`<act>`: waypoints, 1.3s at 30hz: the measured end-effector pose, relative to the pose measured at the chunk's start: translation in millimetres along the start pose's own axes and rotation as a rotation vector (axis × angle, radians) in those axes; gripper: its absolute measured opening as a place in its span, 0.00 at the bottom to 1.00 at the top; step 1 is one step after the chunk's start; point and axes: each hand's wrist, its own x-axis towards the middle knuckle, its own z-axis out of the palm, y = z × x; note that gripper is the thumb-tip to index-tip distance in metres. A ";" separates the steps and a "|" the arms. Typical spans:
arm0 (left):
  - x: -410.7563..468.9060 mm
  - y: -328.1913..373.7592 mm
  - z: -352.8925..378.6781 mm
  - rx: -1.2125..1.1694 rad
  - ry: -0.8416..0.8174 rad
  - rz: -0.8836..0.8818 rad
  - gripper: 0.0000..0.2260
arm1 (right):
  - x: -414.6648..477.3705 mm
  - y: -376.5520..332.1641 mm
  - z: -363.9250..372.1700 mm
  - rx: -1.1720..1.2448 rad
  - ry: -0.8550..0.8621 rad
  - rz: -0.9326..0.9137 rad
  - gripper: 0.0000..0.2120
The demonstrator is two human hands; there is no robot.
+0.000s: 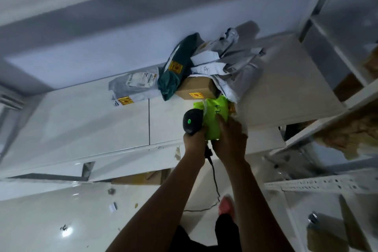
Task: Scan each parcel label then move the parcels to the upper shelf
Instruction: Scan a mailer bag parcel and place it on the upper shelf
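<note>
A grey bag point(133, 86) lies left of the cardboard box point(196, 88) on the upper shelf point(286, 80), and a dark green bag point(178, 65) leans on the box. Just below the box, the left hand point(194, 139) grips a black scanner point(193, 121) and the right hand point(231, 139) clasps the bright green parcel point(214, 116).

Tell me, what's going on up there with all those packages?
A person stands with both arms up at a high white shelf. Their left hand grips a black scanner with a green light showing, and their right hand holds a bright green parcel at the shelf's front edge. Behind it sits a pile: a cardboard box, a dark green bag and grey mailers.
</note>
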 end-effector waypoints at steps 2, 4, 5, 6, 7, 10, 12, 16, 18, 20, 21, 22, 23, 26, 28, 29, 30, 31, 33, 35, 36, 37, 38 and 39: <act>-1.5 1.4 -3.2 0.011 0.035 0.060 0.06 | -1.7 -12.6 -3.9 0.056 0.036 0.048 0.34; -9.6 6.3 -10.8 -0.012 0.042 0.116 0.06 | -8.0 -26.5 -7.8 0.057 0.045 0.087 0.32; -14.4 10.4 -13.6 -0.033 0.041 0.138 0.06 | -9.2 -31.1 -9.6 0.076 0.051 0.094 0.30; -19.0 14.5 -16.8 -0.065 0.037 0.150 0.05 | -9.6 -35.1 -10.9 0.140 0.050 0.098 0.26; -26.3 20.5 -24.3 -0.108 0.024 0.163 0.04 | -11.6 -41.3 -12.6 0.248 0.035 0.105 0.19; -38.5 38.3 -52.6 -0.277 -0.034 0.215 0.05 | -11.9 -73.1 -33.5 0.758 -0.124 0.403 0.15; -41.5 47.2 -82.8 -0.306 -0.023 0.256 0.06 | -15.2 -103.6 -46.2 0.964 -0.137 0.556 0.19; -49.2 62.3 -169.2 -0.344 0.038 0.317 0.09 | -37.8 -175.2 -63.7 1.393 -0.118 0.552 0.08; -56.0 67.1 -223.5 -0.372 0.030 0.318 0.09 | -60.6 -215.6 -69.5 1.503 -0.144 0.482 0.07; -66.4 69.5 -275.6 -0.399 -0.016 0.343 0.11 | -85.8 -255.0 -68.1 1.565 -0.196 0.397 0.08; -71.8 70.3 -295.0 -0.403 -0.043 0.367 0.11 | -96.9 -270.7 -66.7 1.581 -0.230 0.362 0.08; -78.3 70.1 -319.7 -0.418 -0.067 0.397 0.12 | -112.0 -291.1 -63.2 1.575 -0.266 0.338 0.08; -84.2 70.3 -341.1 -0.450 -0.095 0.427 0.12 | -126.6 -309.1 -58.9 1.569 -0.307 0.313 0.08; -95.1 70.4 -396.7 -0.569 -0.109 0.501 0.09 | -167.9 -350.4 -39.8 1.558 -0.438 0.262 0.12; -99.0 67.8 -433.8 -0.578 -0.035 0.502 0.10 | -191.1 -368.9 -23.0 1.531 -0.530 0.214 0.18; -101.9 66.4 -448.2 -0.568 -0.010 0.489 0.10 | -200.3 -374.4 -17.0 1.533 -0.574 0.179 0.21; -105.2 64.6 -466.9 -0.561 0.001 0.484 0.10 | -210.6 -383.4 -10.3 1.554 -0.616 0.150 0.24; -108.7 63.1 -482.8 -0.554 0.005 0.485 0.10 | -218.8 -391.1 -6.0 1.602 -0.650 0.141 0.28; -113.7 61.2 -513.9 -0.512 0.026 0.497 0.10 | -232.6 -405.7 -0.6 1.715 -0.682 0.135 0.38; -114.8 59.2 -539.4 -0.426 0.007 0.529 0.10 | -240.2 -418.6 0.2 1.758 -0.698 0.103 0.40; -115.7 58.4 -551.4 -0.375 -0.013 0.547 0.10 | -243.8 -427.8 -0.3 1.734 -0.694 0.088 0.38; -116.4 57.2 -561.9 -0.330 -0.030 0.560 0.11 | -247.4 -437.3 -1.1 1.685 -0.688 0.084 0.35; -118.5 56.1 -570.7 -0.295 -0.043 0.570 0.11 | -250.0 -446.5 -2.3 1.618 -0.675 0.100 0.30; -120.7 55.2 -576.9 -0.271 -0.046 0.576 0.12 | -251.4 -454.1 -2.5 1.558 -0.650 0.125 0.25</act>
